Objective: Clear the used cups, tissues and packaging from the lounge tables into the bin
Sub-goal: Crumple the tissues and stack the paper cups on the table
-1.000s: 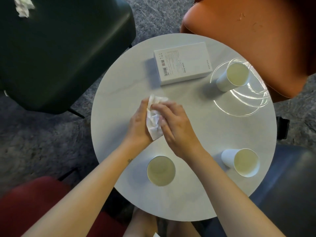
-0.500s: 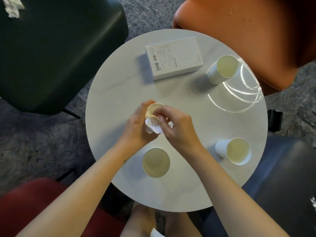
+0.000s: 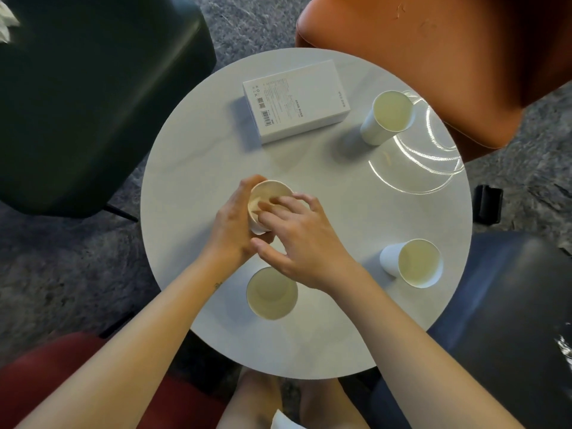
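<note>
Lounge corner from above: round pale tabletop (image 3: 340,320) on mottled grey carpet (image 3: 62,274), ringed by a dark green chair (image 3: 93,103), an orange chair (image 3: 433,57), a dark blue chair (image 3: 510,305) and a red chair (image 3: 46,366). At centre, left hand (image 3: 232,224) curled round a held cup (image 3: 263,188), its mouth tipped toward the right hand (image 3: 303,239). Right fingers loosely extended, tips pushed down into that cup's mouth, thumb splayed wide, gripping nothing that shows; cup contents hidden behind the fingers. Elsewhere on the tabletop, three more paper cups standing apart from one another: far cup (image 3: 388,117) by the orange chair, side cup (image 3: 414,263) by the blue chair, near cup (image 3: 271,293) just below the right wrist. On the far side, a white box (image 3: 297,103) lying flat, topped with a barcode, a small square code and rows of fine print, all too small to read; a short grey line near its right end, equally illegible; no brand name made out. On the green chair, at the frame's top-left edge, a crumpled tissue (image 3: 6,20).
</note>
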